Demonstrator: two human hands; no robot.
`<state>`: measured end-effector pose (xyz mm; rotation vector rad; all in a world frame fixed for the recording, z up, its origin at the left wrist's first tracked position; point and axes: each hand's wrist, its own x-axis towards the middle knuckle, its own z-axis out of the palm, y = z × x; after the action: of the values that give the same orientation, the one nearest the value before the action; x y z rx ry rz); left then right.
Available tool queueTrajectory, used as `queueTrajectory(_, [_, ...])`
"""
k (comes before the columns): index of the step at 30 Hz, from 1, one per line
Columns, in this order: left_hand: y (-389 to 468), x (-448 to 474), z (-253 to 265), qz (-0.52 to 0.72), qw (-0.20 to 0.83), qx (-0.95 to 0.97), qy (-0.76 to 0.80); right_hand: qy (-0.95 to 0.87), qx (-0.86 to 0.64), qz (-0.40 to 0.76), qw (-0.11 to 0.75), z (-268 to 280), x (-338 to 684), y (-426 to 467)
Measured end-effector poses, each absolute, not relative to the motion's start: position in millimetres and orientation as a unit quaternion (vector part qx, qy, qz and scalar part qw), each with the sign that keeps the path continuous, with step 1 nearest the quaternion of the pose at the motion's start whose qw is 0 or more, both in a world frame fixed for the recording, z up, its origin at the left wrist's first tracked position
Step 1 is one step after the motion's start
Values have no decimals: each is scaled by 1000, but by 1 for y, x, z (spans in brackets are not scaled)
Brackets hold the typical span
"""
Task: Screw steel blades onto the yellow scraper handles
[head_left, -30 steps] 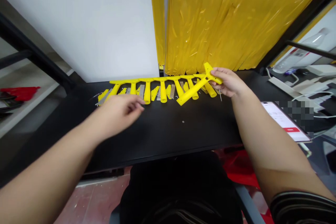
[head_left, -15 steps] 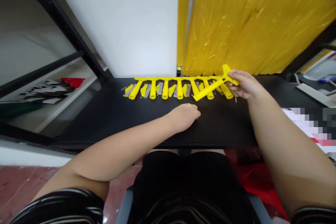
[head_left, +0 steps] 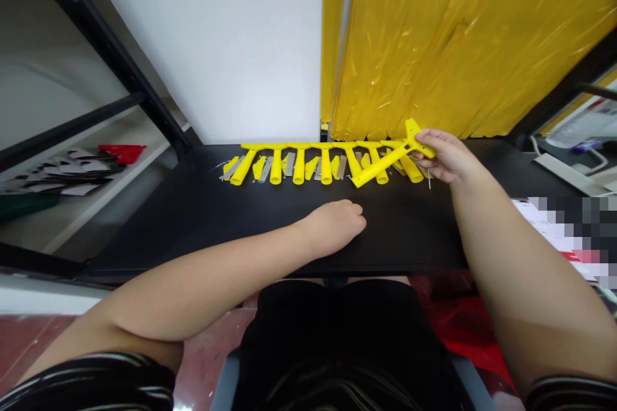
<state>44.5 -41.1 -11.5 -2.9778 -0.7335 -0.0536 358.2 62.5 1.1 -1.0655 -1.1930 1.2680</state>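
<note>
My right hand (head_left: 446, 153) grips the wide head of a yellow T-shaped scraper handle (head_left: 380, 166), lifted over the row with its tube slanting down to the left. A thin metal rod (head_left: 429, 178) sticks down beneath those fingers; what it belongs to is hidden. My left hand (head_left: 337, 226) is closed just above the black tabletop, back of the hand up, and whatever its fingers hold is out of sight. Several more yellow scraper handles (head_left: 299, 167) lie side by side along the back. Between them are grey metal blades (head_left: 289, 164) and small yellow plates (head_left: 258, 167).
A white panel (head_left: 216, 45) and yellow plastic wrapping (head_left: 434, 45) rise behind the black table (head_left: 216, 225). At left, a shelf holds a red piece (head_left: 123, 153) and several black-and-white items (head_left: 81, 170). Papers (head_left: 540, 225) lie at the right.
My left hand has dropped slightly toward the table's near edge. My right hand keeps the scraper handle in nearly the same pose; the whole view has shifted a little.
</note>
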Motion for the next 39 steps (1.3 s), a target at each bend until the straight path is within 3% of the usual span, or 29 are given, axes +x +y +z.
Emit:
queueTrajectory(7, [-48,5,-2,10,6,-953,-304,-497,-447,529,523,2,357,61])
queueTrajectory(11, [-54,-51,18,-54,-50,-917,-392,-489,-445,525,536,5,355,58])
queueTrajectory(15, [-28,-123,49,-177,1,-810,-559,-490,-445,525,534,8,352,54])
queueTrajectory(19, [28,-176,53,-193,28,-721,-665,-494,-450,533,519,9,349,52])
queueTrajectory(26, [68,-195,23,-159,-22,-722,-673,-496,-462,533,506,6,345,52])
queueTrajectory(32, [65,-197,26,-177,-51,-710,-680,-511,-456,535,495,3,338,55])
queueTrajectory(39, [28,-147,40,-294,-87,-729,-612,-511,-445,537,503,3,322,51])
